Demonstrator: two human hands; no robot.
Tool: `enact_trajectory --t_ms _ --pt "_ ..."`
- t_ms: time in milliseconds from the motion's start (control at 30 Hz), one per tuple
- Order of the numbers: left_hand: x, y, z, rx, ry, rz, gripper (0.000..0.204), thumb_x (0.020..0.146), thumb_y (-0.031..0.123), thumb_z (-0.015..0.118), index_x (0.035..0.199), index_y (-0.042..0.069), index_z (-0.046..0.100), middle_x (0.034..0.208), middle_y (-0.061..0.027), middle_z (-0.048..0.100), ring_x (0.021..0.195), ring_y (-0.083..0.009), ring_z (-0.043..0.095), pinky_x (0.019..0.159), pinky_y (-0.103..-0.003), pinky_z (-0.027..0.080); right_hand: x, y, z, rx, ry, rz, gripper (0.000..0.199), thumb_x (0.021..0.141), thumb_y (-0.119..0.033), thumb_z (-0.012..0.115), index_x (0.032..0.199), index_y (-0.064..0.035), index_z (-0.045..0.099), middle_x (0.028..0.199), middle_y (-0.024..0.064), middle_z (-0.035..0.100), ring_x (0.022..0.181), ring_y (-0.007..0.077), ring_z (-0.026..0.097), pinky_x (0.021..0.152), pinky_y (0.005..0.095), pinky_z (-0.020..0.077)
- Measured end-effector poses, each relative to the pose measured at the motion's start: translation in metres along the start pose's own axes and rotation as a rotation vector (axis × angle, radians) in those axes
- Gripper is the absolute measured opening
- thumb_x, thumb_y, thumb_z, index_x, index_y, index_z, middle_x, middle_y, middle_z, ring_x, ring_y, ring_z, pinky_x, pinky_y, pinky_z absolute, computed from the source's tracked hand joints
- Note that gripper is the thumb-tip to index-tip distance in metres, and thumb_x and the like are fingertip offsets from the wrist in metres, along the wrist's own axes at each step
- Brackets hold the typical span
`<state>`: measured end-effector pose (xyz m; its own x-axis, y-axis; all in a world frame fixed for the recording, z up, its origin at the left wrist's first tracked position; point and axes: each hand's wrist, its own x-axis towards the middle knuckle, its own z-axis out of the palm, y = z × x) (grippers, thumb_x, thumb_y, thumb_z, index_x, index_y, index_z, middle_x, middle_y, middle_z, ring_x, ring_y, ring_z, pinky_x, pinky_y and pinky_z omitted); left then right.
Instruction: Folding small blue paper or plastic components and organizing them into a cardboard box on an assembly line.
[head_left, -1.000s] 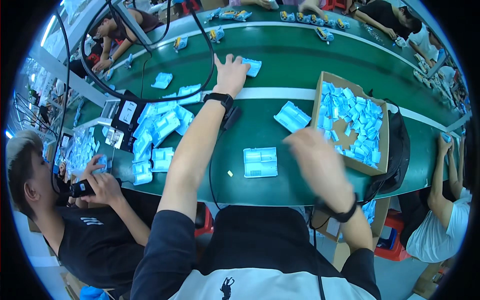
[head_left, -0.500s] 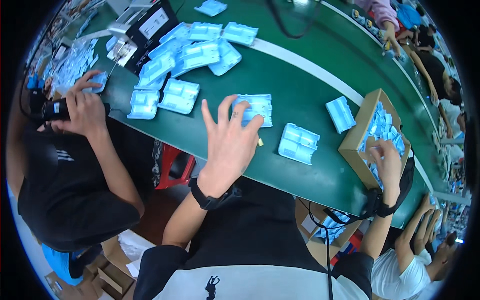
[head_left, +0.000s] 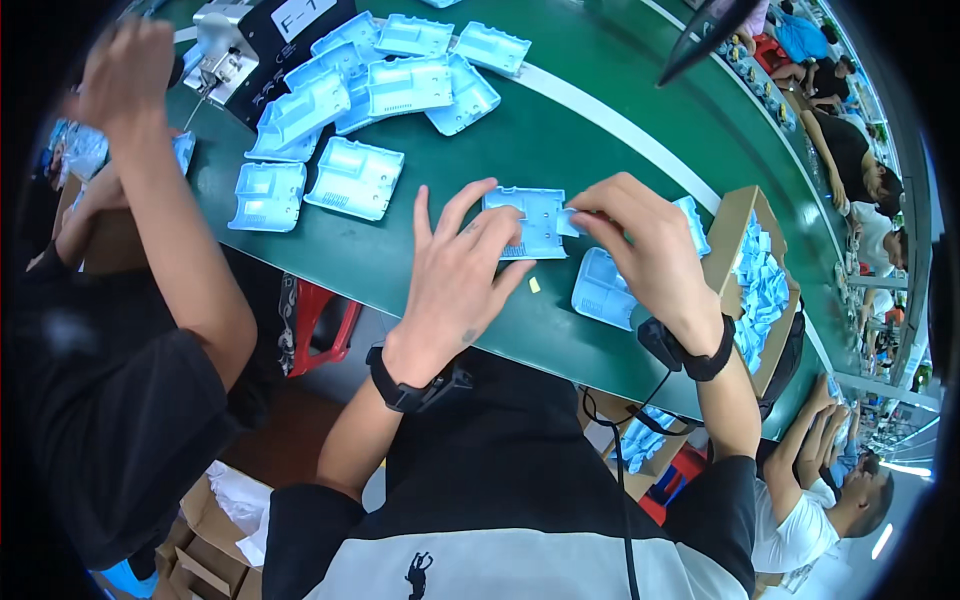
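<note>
A light-blue plastic shell (head_left: pixel 540 212) lies open side up on the green table in front of me. My left hand (head_left: pixel 450 275) holds its left part, with the fingers on its upper edge and inside and the thumb near its lower edge. My right hand (head_left: pixel 650 245) pinches a small blue plastic piece (head_left: pixel 568 223) against the shell's right end. Partly hidden under that hand, a second blue shell (head_left: pixel 602 290) lies to the right. Another shell (head_left: pixel 692 224) shows behind the hand. A tiny yellow piece (head_left: pixel 534 285) lies by my left thumb.
A cardboard box (head_left: pixel 738 218) of small blue pieces stands at the right. Several blue shells (head_left: pixel 410 85) are heaped at the back left, beside a black machine (head_left: pixel 275 50). A co-worker's arm (head_left: pixel 170 210) reaches up at the left. A cable (head_left: pixel 632 480) hangs before me.
My right hand has come left from the box to the shell with a small blue piece. My left hand stays at the shell, slightly further right. The co-worker's hand has risen.
</note>
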<state>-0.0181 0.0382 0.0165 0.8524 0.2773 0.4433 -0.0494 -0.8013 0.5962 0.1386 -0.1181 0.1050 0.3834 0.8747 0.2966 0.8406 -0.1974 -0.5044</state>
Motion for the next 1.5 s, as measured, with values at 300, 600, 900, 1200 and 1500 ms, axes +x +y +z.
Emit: enact_trajectory --t_ms 300,600,900,1200,1500 --pt "0.002 -0.002 -0.004 -0.121 -0.007 -0.099 0.039 0.081 0.015 0.087 0.108 0.013 0.059 0.105 0.0018 0.070 0.141 -0.0280 0.053 0.120 -0.072 0.023 0.010 0.001 0.033 -0.245 -0.190 -0.102 0.012 0.090 -0.003 0.076 0.098 -0.0042 0.068 0.091 0.0100 0.060 0.086 0.0307 0.060 0.072 0.0421 0.0513" --pt "0.002 0.000 -0.007 -0.129 0.001 -0.105 0.040 0.081 0.016 0.088 0.112 0.014 0.063 0.109 0.0010 0.071 0.140 -0.0271 0.053 0.122 -0.069 0.022 0.014 -0.001 0.036 -0.208 -0.228 -0.066 0.014 0.090 -0.003 0.075 0.092 -0.0033 0.061 0.088 0.0114 0.054 0.085 0.0331 0.058 0.075 0.0447 0.0506" --pt "-0.004 -0.004 -0.004 0.081 0.010 0.054 0.045 0.084 0.025 0.085 0.128 0.020 0.073 0.120 -0.0004 0.068 0.136 -0.0299 0.053 0.119 -0.066 0.027 -0.007 0.003 -0.024 -0.186 -0.036 0.112 0.026 0.092 -0.008 0.075 0.116 -0.0032 0.068 0.109 0.0156 0.066 0.104 0.0349 0.065 0.087 0.0436 0.0538" --pt "0.006 0.053 0.007 0.353 -0.080 0.071 0.048 0.088 0.043 0.081 0.125 0.013 0.074 0.113 -0.0039 0.065 0.109 -0.0306 0.056 0.094 -0.050 0.038 -0.081 0.063 -0.034 -0.701 0.034 0.294 0.019 0.093 -0.013 0.076 0.109 -0.0049 0.070 0.100 0.0144 0.066 0.099 0.0353 0.062 0.089 0.0459 0.0517" --pt "-0.005 0.069 0.006 0.383 -0.242 0.072 0.042 0.090 0.040 0.079 0.122 0.013 0.074 0.104 -0.0046 0.063 0.100 -0.0253 0.057 0.087 -0.044 0.039 -0.076 0.022 -0.026 -0.353 -0.121 0.284 0.026 0.090 -0.020 0.079 0.106 -0.0025 0.069 0.101 0.0114 0.065 0.101 0.0337 0.058 0.087 0.0432 0.0499"
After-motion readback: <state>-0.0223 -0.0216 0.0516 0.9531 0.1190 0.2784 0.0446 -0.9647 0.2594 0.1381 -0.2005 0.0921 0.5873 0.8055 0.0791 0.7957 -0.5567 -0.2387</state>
